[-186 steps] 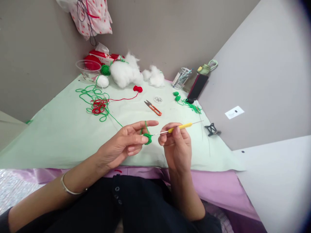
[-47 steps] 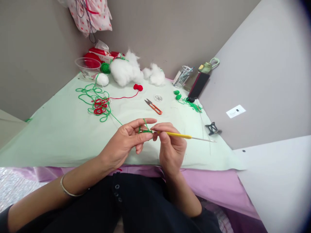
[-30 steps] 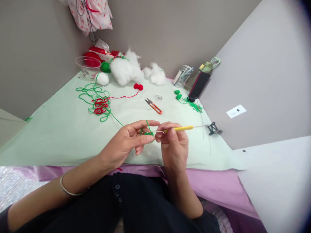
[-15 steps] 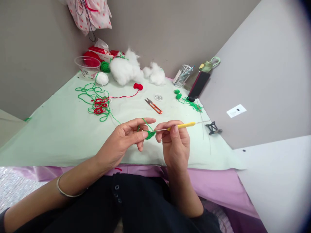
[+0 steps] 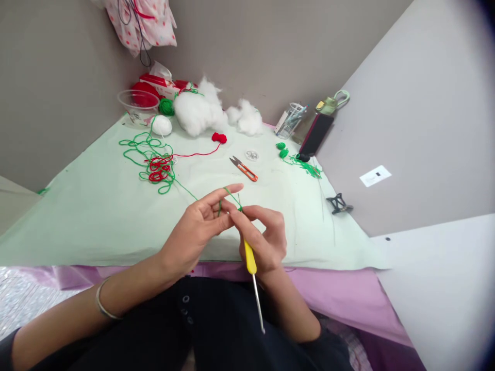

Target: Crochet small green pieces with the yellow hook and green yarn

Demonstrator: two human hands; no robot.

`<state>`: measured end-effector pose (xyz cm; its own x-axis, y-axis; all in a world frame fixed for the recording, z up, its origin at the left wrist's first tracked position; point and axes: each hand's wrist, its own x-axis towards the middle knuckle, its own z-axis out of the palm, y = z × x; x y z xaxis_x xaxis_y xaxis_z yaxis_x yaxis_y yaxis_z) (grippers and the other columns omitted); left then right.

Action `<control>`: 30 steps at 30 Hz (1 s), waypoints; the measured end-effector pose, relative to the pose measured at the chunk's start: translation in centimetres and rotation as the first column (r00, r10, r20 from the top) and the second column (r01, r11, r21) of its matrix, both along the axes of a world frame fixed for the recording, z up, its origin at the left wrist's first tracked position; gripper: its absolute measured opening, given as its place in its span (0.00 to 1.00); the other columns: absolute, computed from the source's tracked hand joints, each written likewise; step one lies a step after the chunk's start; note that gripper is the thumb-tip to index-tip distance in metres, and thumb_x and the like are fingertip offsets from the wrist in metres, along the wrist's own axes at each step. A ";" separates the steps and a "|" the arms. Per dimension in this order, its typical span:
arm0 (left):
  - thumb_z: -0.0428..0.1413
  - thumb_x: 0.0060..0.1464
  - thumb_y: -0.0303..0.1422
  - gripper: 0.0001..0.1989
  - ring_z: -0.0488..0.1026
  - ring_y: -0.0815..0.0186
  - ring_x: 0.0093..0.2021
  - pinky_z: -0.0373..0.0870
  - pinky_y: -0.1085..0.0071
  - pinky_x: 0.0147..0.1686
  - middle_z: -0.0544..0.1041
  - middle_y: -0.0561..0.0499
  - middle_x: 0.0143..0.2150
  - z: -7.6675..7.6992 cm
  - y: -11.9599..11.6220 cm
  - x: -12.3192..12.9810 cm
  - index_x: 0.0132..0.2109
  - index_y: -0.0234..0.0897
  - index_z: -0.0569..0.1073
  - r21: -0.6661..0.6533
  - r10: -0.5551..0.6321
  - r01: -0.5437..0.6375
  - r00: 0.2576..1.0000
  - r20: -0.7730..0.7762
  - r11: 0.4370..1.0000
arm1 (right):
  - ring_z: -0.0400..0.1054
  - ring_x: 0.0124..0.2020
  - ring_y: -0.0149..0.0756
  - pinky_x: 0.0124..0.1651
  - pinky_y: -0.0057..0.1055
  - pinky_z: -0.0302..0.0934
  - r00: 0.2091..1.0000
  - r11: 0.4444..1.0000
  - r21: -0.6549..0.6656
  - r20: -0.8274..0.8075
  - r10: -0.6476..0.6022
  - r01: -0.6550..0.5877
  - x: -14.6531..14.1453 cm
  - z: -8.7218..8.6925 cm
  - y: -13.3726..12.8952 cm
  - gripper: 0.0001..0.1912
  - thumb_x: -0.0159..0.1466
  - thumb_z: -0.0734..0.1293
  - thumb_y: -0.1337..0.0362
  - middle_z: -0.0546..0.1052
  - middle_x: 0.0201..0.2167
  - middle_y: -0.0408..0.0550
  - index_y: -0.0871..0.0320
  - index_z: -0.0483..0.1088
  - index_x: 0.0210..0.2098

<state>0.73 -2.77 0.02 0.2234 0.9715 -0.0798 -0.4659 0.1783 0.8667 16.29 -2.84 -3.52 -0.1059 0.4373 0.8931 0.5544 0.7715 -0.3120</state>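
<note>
Green yarn runs over the raised index finger of my left hand [image 5: 193, 226], whose thumb and other fingers pinch the small green crochet piece [image 5: 240, 209], mostly hidden by fingertips. Against it, my right hand [image 5: 265, 237] has its thumb and index finger at the same piece. The yellow-handled crochet hook [image 5: 250, 257] is held in my right hand, one metal end pointing down toward my body and the other up by the piece. From the left hand the green yarn leads back to a loose tangle [image 5: 145, 149] of green and red yarn.
Orange snips [image 5: 244, 169] and a small clear dish [image 5: 252, 155] lie beyond my hands. A red crochet piece [image 5: 219, 138], white stuffing [image 5: 199, 111] and a plastic tub [image 5: 138, 105] are farther back. Green pieces [image 5: 283, 153], a phone [image 5: 316, 135] and a black stand [image 5: 339, 203] are right.
My right hand has moved left to meet my left fingertips. The hook has swung from pointing right to pointing down toward my body, and the green piece is now mostly covered.
</note>
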 end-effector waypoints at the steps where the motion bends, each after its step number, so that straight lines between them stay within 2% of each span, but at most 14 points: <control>1: 0.71 0.52 0.33 0.23 0.72 0.68 0.38 0.71 0.72 0.44 0.78 0.51 0.38 0.1 0.1 0.0 0.56 0.39 0.83 -0.071 -0.056 0.060 0.997 0.061 0.996 | 0.78 0.44 0.40 0.42 0.39 0.76 1.000 1.000 -0.005 -0.029 0.001 -0.001 0.0 0.0 0.1 0.18 0.69 0.69 0.71 0.81 0.45 0.47 0.41 0.79 0.52; 3: 0.70 0.52 0.33 0.19 0.72 0.68 0.38 0.72 0.70 0.47 0.78 0.49 0.38 0.3 0.5 -0.2 0.51 0.36 0.84 -0.162 -0.116 0.138 0.983 0.142 0.977 | 0.77 0.39 0.39 0.39 0.39 0.75 0.983 0.993 -0.096 -0.174 0.053 -0.071 0.1 0.5 0.1 0.14 0.72 0.66 0.68 0.81 0.41 0.48 0.46 0.79 0.50; 4: 0.70 0.52 0.32 0.17 0.71 0.69 0.37 0.73 0.69 0.48 0.77 0.50 0.38 0.3 0.6 -0.3 0.50 0.36 0.85 -0.171 -0.114 0.141 0.981 0.156 0.975 | 0.76 0.36 0.37 0.36 0.38 0.73 0.957 0.979 -0.154 -0.277 0.085 -0.132 0.2 0.9 0.2 0.12 0.73 0.65 0.67 0.81 0.39 0.48 0.48 0.79 0.48; 7: 0.69 0.54 0.31 0.17 0.69 0.70 0.36 0.72 0.72 0.46 0.74 0.53 0.35 0.5 0.6 -0.5 0.52 0.40 0.85 -0.089 -0.076 0.085 0.992 0.103 0.992 | 0.71 0.28 0.33 0.31 0.35 0.70 0.848 0.908 -0.266 -0.506 0.155 -0.325 0.3 1.9 0.3 0.11 0.75 0.63 0.63 0.80 0.34 0.46 0.52 0.78 0.42; 9: 0.69 0.54 0.31 0.18 0.68 0.70 0.36 0.69 0.74 0.41 0.73 0.54 0.34 0.4 0.4 -0.4 0.53 0.42 0.85 -0.012 -0.058 0.058 0.998 0.036 0.998 | 0.72 0.31 0.34 0.34 0.36 0.71 0.844 0.885 -0.287 -0.503 0.186 -0.367 0.2 2.1 0.5 0.10 0.74 0.65 0.61 0.81 0.36 0.47 0.52 0.79 0.42; 13: 0.70 0.54 0.32 0.16 0.68 0.69 0.38 0.67 0.74 0.42 0.74 0.54 0.35 0.0 0.2 -0.1 0.52 0.44 0.86 0.081 0.013 -0.011 1.000 -0.022 0.997 | 0.77 0.38 0.37 0.38 0.37 0.74 0.900 0.917 -0.266 -0.398 0.178 -0.298 -0.3 1.7 0.5 0.09 0.73 0.66 0.64 0.83 0.38 0.46 0.50 0.80 0.45; 16: 0.71 0.52 0.31 0.20 0.71 0.69 0.39 0.68 0.73 0.44 0.76 0.55 0.35 -0.1 0.2 0.1 0.53 0.44 0.85 0.051 0.037 -0.038 0.999 0.014 0.998 | 0.78 0.40 0.38 0.40 0.38 0.75 0.965 0.971 -0.185 -0.239 0.108 -0.155 -0.6 1.0 0.3 0.13 0.71 0.68 0.68 0.83 0.41 0.47 0.46 0.80 0.49; 19: 0.72 0.51 0.31 0.19 0.73 0.67 0.40 0.71 0.71 0.46 0.78 0.53 0.35 0.0 0.6 0.0 0.52 0.40 0.85 -0.074 -0.060 0.070 0.991 0.119 0.995 | 0.78 0.43 0.39 0.41 0.39 0.75 0.996 0.999 -0.028 -0.084 0.023 -0.025 -0.5 0.6 0.2 0.18 0.69 0.70 0.70 0.83 0.45 0.48 0.43 0.80 0.53; 21: 0.71 0.51 0.32 0.14 0.74 0.68 0.39 0.73 0.70 0.48 0.79 0.51 0.36 0.1 0.9 -0.2 0.47 0.36 0.86 -0.146 -0.122 0.151 0.974 0.190 0.978 | 0.78 0.42 0.38 0.41 0.38 0.75 0.987 0.996 -0.057 -0.150 0.055 -0.064 -0.2 0.9 0.3 0.17 0.70 0.69 0.71 0.83 0.44 0.48 0.44 0.80 0.52; 23: 0.71 0.51 0.31 0.12 0.73 0.69 0.39 0.74 0.70 0.49 0.78 0.50 0.37 0.2 1.1 -0.4 0.44 0.35 0.86 -0.163 -0.111 0.148 0.969 0.219 0.975 | 0.76 0.36 0.35 0.38 0.36 0.72 0.929 0.964 -0.175 -0.349 0.127 -0.198 0.0 1.3 0.4 0.14 0.72 0.67 0.70 0.82 0.39 0.46 0.47 0.81 0.49; 25: 0.71 0.51 0.30 0.13 0.72 0.71 0.37 0.73 0.73 0.46 0.78 0.52 0.37 0.2 1.1 -0.5 0.46 0.37 0.87 -0.127 -0.061 0.084 0.982 0.178 0.988 | 0.72 0.30 0.31 0.34 0.34 0.69 0.827 0.893 -0.264 -0.532 0.181 -0.365 0.2 1.8 0.5 0.11 0.73 0.66 0.67 0.81 0.37 0.45 0.49 0.81 0.45; 27: 0.71 0.52 0.30 0.15 0.71 0.71 0.37 0.71 0.75 0.43 0.78 0.54 0.36 0.0 0.9 -0.5 0.48 0.42 0.86 -0.043 -0.047 0.052 0.994 0.097 0.998 | 0.71 0.30 0.31 0.34 0.33 0.68 0.777 0.827 -0.316 -0.594 0.210 -0.465 0.1 1.9 0.5 0.09 0.73 0.67 0.63 0.81 0.37 0.45 0.49 0.81 0.43; 30: 0.70 0.56 0.33 0.16 0.72 0.69 0.40 0.69 0.74 0.44 0.79 0.54 0.36 -0.3 0.6 -0.5 0.52 0.46 0.86 0.085 -0.074 0.074 0.997 -0.007 0.994 | 0.72 0.34 0.32 0.38 0.33 0.68 0.775 0.798 -0.364 -0.602 0.192 -0.480 0.0 1.8 0.6 0.07 0.72 0.69 0.62 0.82 0.38 0.45 0.49 0.82 0.43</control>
<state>0.19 -2.20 -0.27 0.2950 0.9555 0.0014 -0.4507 0.1379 0.8820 16.26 -2.26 -1.70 0.0746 0.8388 0.5394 -0.0691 0.5439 -0.8363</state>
